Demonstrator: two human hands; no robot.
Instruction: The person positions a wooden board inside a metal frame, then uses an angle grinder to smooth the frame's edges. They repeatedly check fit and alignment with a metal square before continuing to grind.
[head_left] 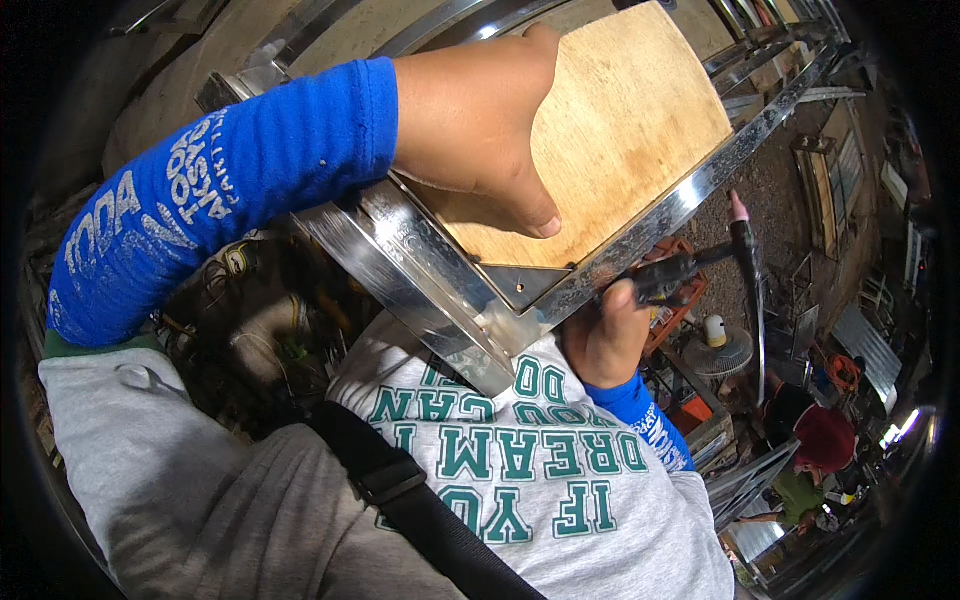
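My left hand (475,115) lies across a pale wooden board (635,120), the thumb pressed on its face and the other fingers out of sight behind the hand. The board rests within the corner of a shiny metal frame (650,225). At that corner sits a dark triangular plate (520,284) with a small hole. Beneath the frame, my right hand (610,340) is closed around the black handle of a TIG welding torch (741,245). Its pink nozzle points up, beside the frame's right-hand bar and apart from it.
More metal bars (430,25) run along the top. To the lower right are a round fan (718,348), an orange crate (672,300) and a person in a dark red cap (825,440). Tools and cables clutter the area under my left arm.
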